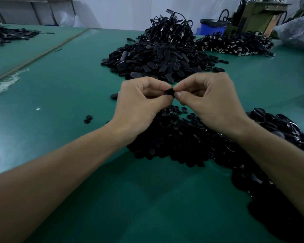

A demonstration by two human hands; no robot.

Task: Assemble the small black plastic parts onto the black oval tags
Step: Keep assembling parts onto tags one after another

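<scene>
I hold my two hands close together above the green bench. My left hand pinches a black piece between thumb and finger. My right hand pinches the same piece from the other side, with its fingertips right against it. The piece is mostly hidden, so I cannot tell if it is a tag, a small part, or both already together.

I think this is the push-together step. To do it well, I should line the two bits up straight first, then squeeze evenly, not at a slant. I should hold near the edges so my fingers do not block the fit.

The heap of small parts lies just under my hands. The heap of oval tags sits farther back.
</scene>
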